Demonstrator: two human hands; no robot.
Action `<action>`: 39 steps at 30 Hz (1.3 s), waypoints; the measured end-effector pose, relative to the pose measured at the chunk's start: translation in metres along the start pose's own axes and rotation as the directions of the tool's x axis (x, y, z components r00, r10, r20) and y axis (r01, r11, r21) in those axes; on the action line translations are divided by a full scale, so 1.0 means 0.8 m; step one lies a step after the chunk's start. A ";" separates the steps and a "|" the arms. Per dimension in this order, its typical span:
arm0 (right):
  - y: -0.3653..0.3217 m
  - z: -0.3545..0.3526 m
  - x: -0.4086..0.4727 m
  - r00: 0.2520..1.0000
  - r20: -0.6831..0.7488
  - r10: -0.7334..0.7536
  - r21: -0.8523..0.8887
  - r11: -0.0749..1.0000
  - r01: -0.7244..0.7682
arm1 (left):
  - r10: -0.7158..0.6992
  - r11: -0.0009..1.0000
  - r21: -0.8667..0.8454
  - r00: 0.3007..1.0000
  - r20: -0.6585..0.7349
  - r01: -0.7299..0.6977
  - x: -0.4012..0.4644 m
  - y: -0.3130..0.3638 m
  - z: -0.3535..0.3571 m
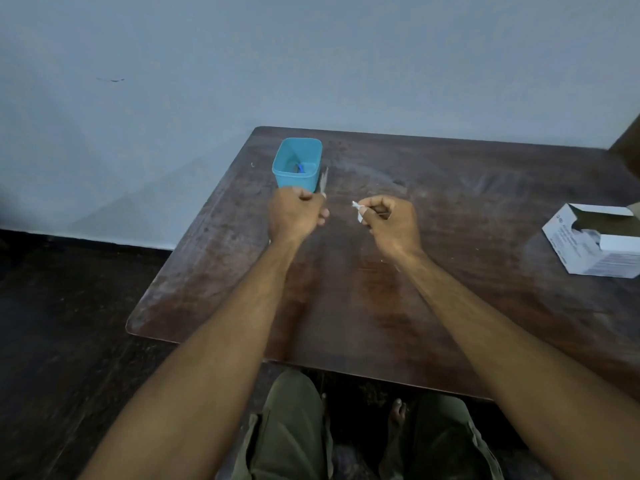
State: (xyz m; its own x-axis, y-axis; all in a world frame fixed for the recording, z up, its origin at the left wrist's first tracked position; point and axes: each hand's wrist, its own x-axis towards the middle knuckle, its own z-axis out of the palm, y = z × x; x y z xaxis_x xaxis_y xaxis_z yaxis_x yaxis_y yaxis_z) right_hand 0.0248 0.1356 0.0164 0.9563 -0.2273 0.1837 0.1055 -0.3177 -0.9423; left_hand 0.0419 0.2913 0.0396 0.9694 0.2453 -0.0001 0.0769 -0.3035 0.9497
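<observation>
My left hand [296, 214] is curled round a thin, blurred, pale strip [324, 181] that sticks up past its knuckles, just in front of a teal plastic tub [298, 162]. The tub stands upright near the table's far left corner, with a small blue item [300, 167] inside. My right hand [388, 220] hovers a hand's width to the right and pinches a small white scrap [357, 208] between thumb and fingers. Both hands are above the dark wooden table [381, 289]. What the strip and the scrap are is too small to tell.
An opened white cardboard box [595, 242] lies at the table's right edge. A pale blue wall stands behind the table and dark floor lies to the left. My knees in green trousers [294, 431] and bare feet show under the near edge.
</observation>
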 end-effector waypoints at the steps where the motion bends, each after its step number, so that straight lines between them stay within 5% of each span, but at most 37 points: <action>1: 0.003 0.000 0.003 1.000 0.001 -0.001 0.006 1.000 0.001 | 0.015 0.999 0.044 1.000 -0.015 -0.014 0.016 0.007 -0.006; 7: 0.016 0.000 0.019 1.000 0.019 0.013 0.026 1.000 -0.013 | 0.189 0.889 0.439 0.977 -0.098 -0.128 0.097 0.041 -0.031; 14: 0.026 -0.004 0.046 0.999 0.018 0.027 0.061 0.998 -0.028 | 0.237 0.669 0.724 0.972 0.007 -0.168 0.157 0.034 -0.025; 27: 0.055 0.003 0.070 1.000 0.024 0.013 0.015 1.000 -0.013 | 0.213 0.284 0.946 0.972 0.098 -0.158 0.197 0.009 0.004; 39: 0.061 0.006 0.071 0.999 0.008 0.034 0.018 0.999 -0.034 | 0.163 0.232 0.962 0.981 0.109 -0.145 0.197 0.018 0.009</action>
State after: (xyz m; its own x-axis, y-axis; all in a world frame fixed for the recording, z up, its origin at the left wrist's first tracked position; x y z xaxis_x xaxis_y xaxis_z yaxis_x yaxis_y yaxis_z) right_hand 0.0854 0.1121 -0.0204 0.9614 -0.2310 0.1493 0.0775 -0.2934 -0.9528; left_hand 0.1977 0.3190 0.0509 0.9885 0.0912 0.1205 0.1014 -0.9915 -0.0812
